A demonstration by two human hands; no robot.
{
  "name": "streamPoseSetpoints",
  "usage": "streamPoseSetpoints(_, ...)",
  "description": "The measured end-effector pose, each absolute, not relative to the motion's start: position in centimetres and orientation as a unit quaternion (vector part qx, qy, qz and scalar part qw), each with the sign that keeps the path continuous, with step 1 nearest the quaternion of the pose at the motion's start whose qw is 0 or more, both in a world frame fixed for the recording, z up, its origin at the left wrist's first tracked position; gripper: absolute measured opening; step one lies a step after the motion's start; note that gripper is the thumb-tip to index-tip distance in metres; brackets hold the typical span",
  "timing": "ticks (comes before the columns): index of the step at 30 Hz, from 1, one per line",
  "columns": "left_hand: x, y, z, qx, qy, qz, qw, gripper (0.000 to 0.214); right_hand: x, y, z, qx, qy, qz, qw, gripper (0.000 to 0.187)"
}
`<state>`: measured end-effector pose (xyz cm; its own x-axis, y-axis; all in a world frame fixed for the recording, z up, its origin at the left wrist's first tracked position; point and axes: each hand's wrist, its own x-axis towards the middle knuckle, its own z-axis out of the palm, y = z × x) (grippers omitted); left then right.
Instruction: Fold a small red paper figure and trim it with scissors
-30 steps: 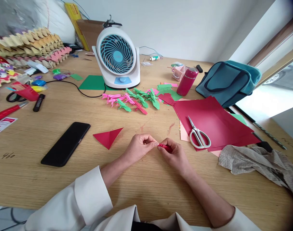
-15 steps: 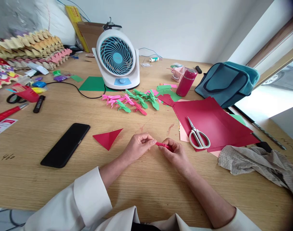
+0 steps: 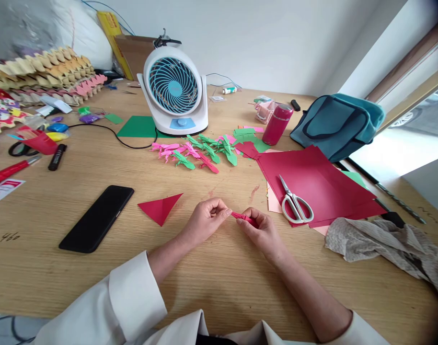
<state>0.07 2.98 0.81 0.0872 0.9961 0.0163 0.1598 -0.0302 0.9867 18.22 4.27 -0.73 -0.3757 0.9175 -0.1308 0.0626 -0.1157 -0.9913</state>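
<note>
Hands [image 3: 203, 221] [image 3: 264, 235] have parted slightly, fingers [image 3: 224, 213] pinching red paper [image 3: 242, 216].

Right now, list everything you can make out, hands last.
Folded paper: one, red, front centre
Phone: one, black, left
Paper triangle: one, red, right of phone
Fan: one, white and blue, back
Paper figures: several, pink, green, red, before fan
Sheets: several, red, right
Scissors: one pair, white-handled, on sheets
Bag: one, teal, back right
Bottle: one, red, beside bag
Cloth: one, grey, right
Cup: one, red, left
Marker: one, black, beside cup
Trays: stacked, yellow and pink, back left
Table: one, light brown, underneath
Left hand: one, at folded paper's left end
Right hand: one, holding folded paper
</note>
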Motion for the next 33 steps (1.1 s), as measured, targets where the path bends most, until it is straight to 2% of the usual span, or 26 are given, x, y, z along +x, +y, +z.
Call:
streamPoseSetpoints(7, -0.1, 3.2, 0.3, 0.555, 0.507, 0.466, 0.467, 0.03, 18.6, 4.5, -0.1, -0.412, -0.582, 0.605, 0.355, 0.031)
streamPoseSetpoints(12, -0.1, 3.4, -0.1, 0.485, 0.521, 0.51, 0.483, 0.029, 19.2, 5.3, 0.2, -0.415, -0.517, 0.627, 0.408, 0.033)
streamPoseSetpoints(17, -0.1, 3.3, -0.3, 0.518, 0.522, 0.455, 0.503, 0.025, 19.6, 6.0, 0.2, -0.438, -0.516, 0.594, 0.436, 0.031)
streamPoseSetpoints(22, 0.1, 3.1, 0.0, 0.628, 0.524, 0.433, 0.38, 0.015, 19.8, 6.0, 0.1, -0.431, -0.583, 0.556, 0.408, 0.027)
streamPoseSetpoints(24, 0.3, 3.0, 0.2, 0.653, 0.512, 0.423, 0.363, 0.013, 19.8, 5.8, -0.2, -0.421, -0.61, 0.553, 0.381, 0.024)
streamPoseSetpoints(27, 0.5, 2.9, 0.5, 0.662, 0.509, 0.395, 0.383, 0.013, 19.6, 5.5, -0.5, -0.403, -0.628, 0.561, 0.358, 0.021)
streamPoseSetpoints(33, 0.8, 2.6, 0.6, 0.583, 0.509, 0.403, 0.489, 0.02, 19.2, 5.4, 0.3, -0.366, -0.567, 0.623, 0.396, 0.026)
